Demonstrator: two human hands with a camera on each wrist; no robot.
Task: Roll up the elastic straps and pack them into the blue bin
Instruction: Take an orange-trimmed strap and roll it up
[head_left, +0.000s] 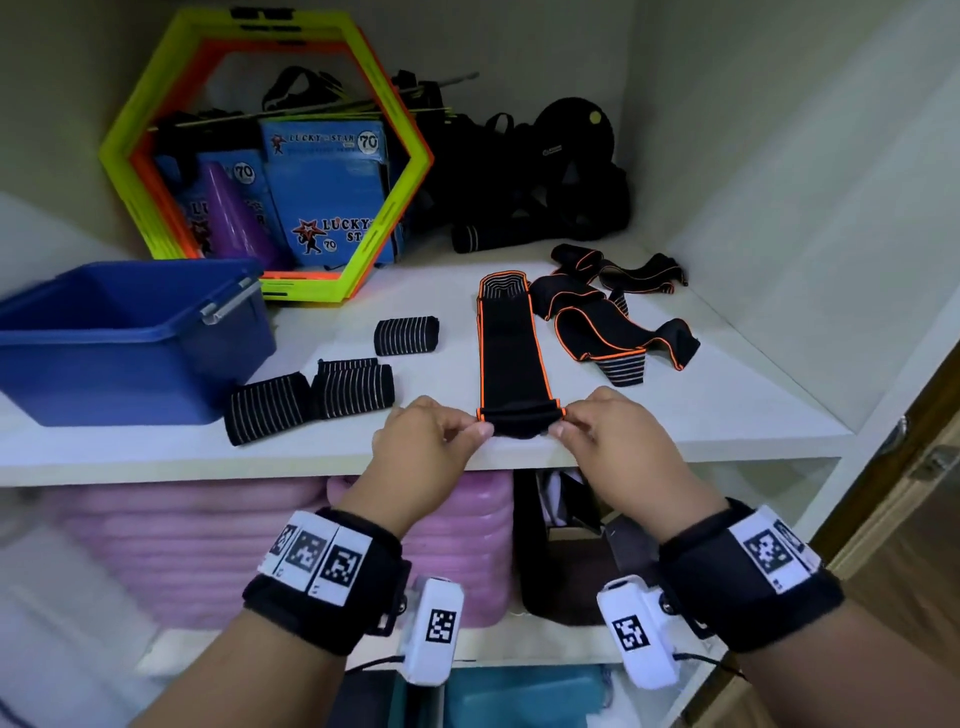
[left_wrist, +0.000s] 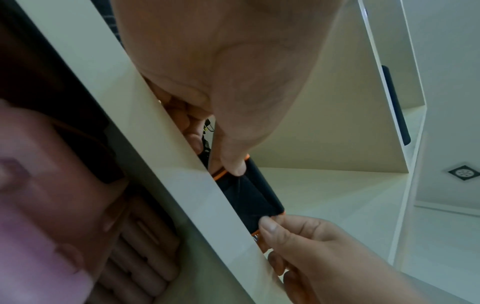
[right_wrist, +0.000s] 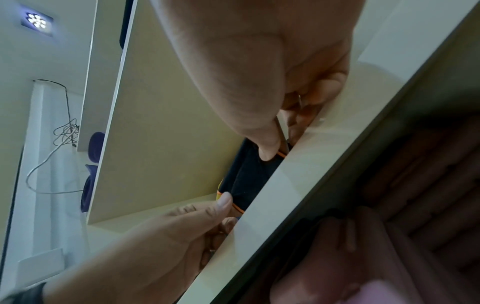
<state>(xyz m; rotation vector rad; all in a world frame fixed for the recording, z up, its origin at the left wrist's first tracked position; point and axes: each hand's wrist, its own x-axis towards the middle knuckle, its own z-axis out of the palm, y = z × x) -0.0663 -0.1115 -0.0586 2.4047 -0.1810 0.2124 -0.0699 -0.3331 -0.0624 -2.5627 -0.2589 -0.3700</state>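
A long black elastic strap with orange edging (head_left: 511, 358) lies flat on the white shelf (head_left: 727, 405), its near end folded into a small roll (head_left: 519, 418) at the shelf's front edge. My left hand (head_left: 439, 431) pinches the roll's left end and my right hand (head_left: 597, 421) pinches its right end. Both wrist views show the same roll (left_wrist: 249, 191) (right_wrist: 249, 174) between thumbs and fingers. Three rolled striped straps (head_left: 311, 397) (head_left: 407, 335) lie left of it. The blue bin (head_left: 119, 338) stands at the far left and looks empty.
Two loose orange-edged straps (head_left: 618, 322) lie tangled to the right. Behind stand green and orange hexagon frames (head_left: 260, 156), blue boxes (head_left: 332, 192), a purple cone (head_left: 234, 218) and black gear (head_left: 545, 182). Pink mats (head_left: 208, 545) fill the shelf below.
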